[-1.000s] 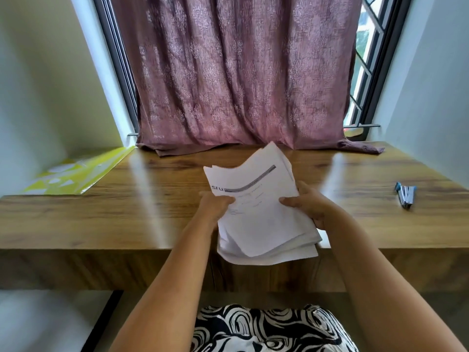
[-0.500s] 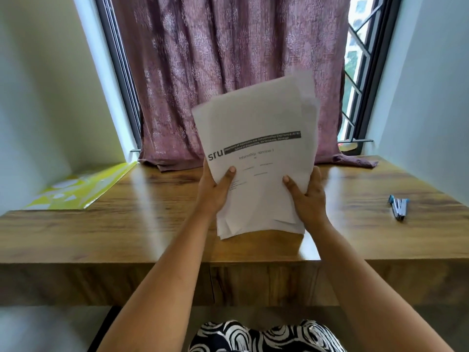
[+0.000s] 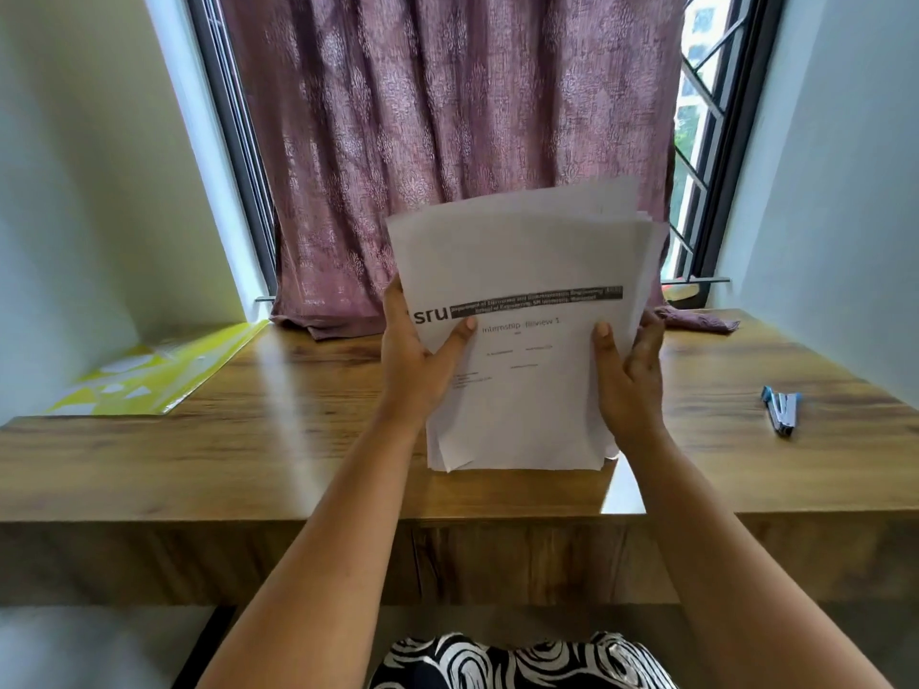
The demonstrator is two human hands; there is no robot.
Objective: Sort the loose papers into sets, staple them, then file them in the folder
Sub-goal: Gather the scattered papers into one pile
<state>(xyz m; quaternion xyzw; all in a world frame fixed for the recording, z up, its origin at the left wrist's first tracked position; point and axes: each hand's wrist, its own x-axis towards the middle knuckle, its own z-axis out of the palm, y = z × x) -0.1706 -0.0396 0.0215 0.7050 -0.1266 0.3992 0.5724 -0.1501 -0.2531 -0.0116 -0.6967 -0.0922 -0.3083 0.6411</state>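
A stack of loose white papers stands upright above the wooden desk, its bottom edge close to the desk top. The front sheet carries a black "sru" header bar. My left hand grips the stack's left edge, thumb across the front. My right hand grips the right edge, thumb in front and fingers behind. A yellow-green folder lies flat at the desk's far left corner. A small blue and silver stapler lies on the desk at the right.
A mauve curtain hangs behind the desk and its hem rests on the desk's back edge. White walls close in on both sides. A black-and-white patterned fabric shows below the desk's front edge.
The stack went from lying tilted and fanned low over the desk to standing upright in both hands. Its sheets are now more squared together, and the view has tilted up slightly.
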